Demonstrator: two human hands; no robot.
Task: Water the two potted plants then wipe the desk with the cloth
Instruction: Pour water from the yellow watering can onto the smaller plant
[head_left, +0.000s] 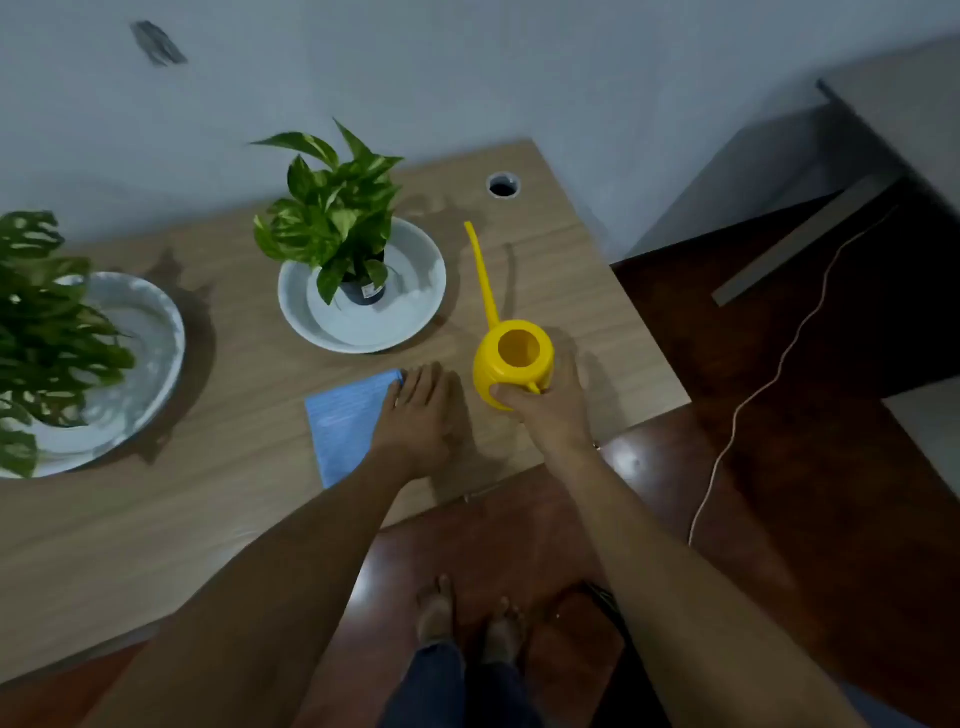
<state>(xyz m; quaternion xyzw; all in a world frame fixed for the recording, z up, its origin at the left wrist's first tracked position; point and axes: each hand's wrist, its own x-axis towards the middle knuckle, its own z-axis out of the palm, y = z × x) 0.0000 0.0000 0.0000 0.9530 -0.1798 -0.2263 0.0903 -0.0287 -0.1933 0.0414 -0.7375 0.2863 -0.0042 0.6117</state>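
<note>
Yellow watering can (511, 364), near right of desk (234, 499), spout aimed far.
Right hand (550, 402) in closed grip on can handle; left hand (415, 415) flat and open on blue cloth (345, 421); nearer plant (332, 218) far-left of spout, second plant (36, 332) further left.

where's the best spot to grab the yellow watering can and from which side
Grip the watering can by the small loop handle on its near side, coming from the desk's front edge, as the right hand does now. The can stands upright with its long thin spout pointing away toward the wall, so the handle faces the person. The spout looks too slender to hold.
</note>
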